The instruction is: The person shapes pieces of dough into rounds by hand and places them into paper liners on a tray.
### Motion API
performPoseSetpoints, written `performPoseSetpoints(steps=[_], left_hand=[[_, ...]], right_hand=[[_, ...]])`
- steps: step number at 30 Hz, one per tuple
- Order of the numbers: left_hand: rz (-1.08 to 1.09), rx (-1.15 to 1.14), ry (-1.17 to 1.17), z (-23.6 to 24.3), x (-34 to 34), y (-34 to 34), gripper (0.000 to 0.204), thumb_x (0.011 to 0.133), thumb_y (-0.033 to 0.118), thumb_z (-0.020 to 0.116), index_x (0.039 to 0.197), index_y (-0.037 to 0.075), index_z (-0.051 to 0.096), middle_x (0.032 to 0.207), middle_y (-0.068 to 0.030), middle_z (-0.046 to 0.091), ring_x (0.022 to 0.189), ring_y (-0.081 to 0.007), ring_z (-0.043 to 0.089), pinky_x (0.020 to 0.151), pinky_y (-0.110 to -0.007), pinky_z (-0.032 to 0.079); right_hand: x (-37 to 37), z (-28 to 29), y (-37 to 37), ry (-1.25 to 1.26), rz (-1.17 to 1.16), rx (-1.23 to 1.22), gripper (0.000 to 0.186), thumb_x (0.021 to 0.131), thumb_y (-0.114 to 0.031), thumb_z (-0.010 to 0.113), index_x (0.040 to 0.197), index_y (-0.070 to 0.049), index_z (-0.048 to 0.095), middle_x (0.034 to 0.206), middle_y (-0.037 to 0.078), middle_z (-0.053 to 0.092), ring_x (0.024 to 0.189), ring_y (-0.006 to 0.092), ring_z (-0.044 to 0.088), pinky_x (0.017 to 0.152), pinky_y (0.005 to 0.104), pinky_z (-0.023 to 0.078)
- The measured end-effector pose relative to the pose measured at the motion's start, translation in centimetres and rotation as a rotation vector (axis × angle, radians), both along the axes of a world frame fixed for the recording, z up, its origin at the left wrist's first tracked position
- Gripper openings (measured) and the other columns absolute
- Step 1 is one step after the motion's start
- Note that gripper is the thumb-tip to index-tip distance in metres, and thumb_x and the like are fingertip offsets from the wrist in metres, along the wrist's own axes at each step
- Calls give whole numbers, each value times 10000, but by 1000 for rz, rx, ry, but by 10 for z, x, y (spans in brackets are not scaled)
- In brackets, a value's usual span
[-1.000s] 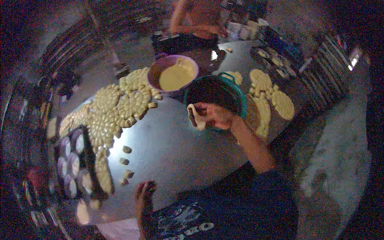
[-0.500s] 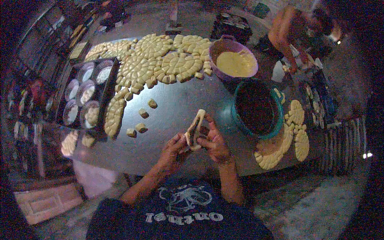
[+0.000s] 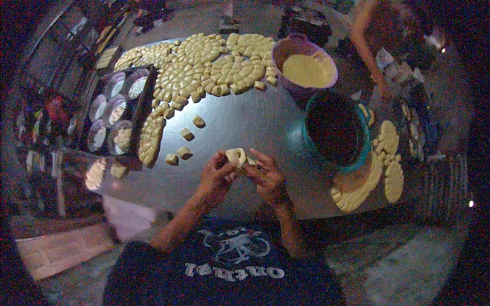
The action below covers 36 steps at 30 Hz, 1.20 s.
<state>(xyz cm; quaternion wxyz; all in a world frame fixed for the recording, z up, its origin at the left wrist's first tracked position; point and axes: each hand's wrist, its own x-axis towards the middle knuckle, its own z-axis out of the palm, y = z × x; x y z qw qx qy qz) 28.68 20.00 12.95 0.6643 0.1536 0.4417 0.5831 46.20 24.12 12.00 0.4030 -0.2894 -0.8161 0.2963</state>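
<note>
Between my two hands, just above the near part of the metal table (image 3: 224, 120), a small pale piece of dough (image 3: 236, 154) is folded over. My left hand (image 3: 214, 176) pinches its left side with thumb and fingers. At its right edge, my right hand (image 3: 269, 178) grips with bent fingers. The inside of the fold is hidden. Several small cut dough pieces (image 3: 187, 134) lie loose on the metal, beyond and left of my hands. Farther back spreads a broad layer of scored dough rounds (image 3: 199, 48), packed edge to edge.
A dark tray (image 3: 143, 115) with several frilled cups stands left. Right of centre are a purple basin (image 3: 282, 76) of yellowish mix and a teal basin (image 3: 365, 140) with dark contents. More scored dough (image 3: 393, 178) lies at right. Another person's arm (image 3: 363, 46) reaches down far right.
The dough, stretched long and standing upright with a dark filling showing, is now folded into a compact shape. Both hands have moved slightly apart. The view has shifted, and the other person has moved.
</note>
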Motion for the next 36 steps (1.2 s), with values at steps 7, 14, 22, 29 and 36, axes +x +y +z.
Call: performPoseSetpoints(steps=[7, 14, 22, 29, 36], left_hand=[[-166, 136, 501, 21, -9, -16, 177, 888, 98, 638, 1039, 34, 572, 963, -53, 624, 898, -144, 604, 801, -298, 505], [-490, 183, 541, 36, -28, -14, 249, 918, 228, 626, 1022, 2, 620, 956, -58, 642, 897, -151, 593, 812, -302, 464], [-355, -180, -42, -66, -39, -9, 314, 922, 330, 628, 1048, 43, 605, 979, -40, 633, 926, -166, 601, 812, -291, 480], [-142, -118, -367, -34, -34, -10, 278, 900, 249, 662, 1090, 64, 578, 1048, -44, 628, 938, -169, 611, 827, -298, 507], [-123, -13, -61, -38, -47, -8, 290, 899, 158, 647, 1147, 26, 575, 1102, -63, 628, 1004, -162, 590, 877, -311, 478]], right_hand=[[8, 15, -16, -337, 16, 51, 388, 733, 44, 678, 1098, -87, 661, 1107, 108, 614, 989, 255, 636, 821, 337, 551], [8, 28, 11, -190, 112, -355, 272, 737, -30, 724, 1003, -63, 677, 981, 100, 645, 873, 247, 659, 733, 346, 536], [-11, 28, 3, -232, 69, -46, 433, 749, 53, 674, 1158, -85, 640, 1062, 100, 651, 975, 255, 648, 769, 340, 549], [-50, 25, -12, -120, -121, 66, 439, 782, 13, 667, 1209, -69, 609, 1144, 105, 615, 997, 280, 641, 772, 337, 556], [-75, 30, -18, -54, -380, -324, 252, 835, -145, 712, 1064, -51, 664, 952, 75, 681, 902, 195, 656, 779, 321, 537]])
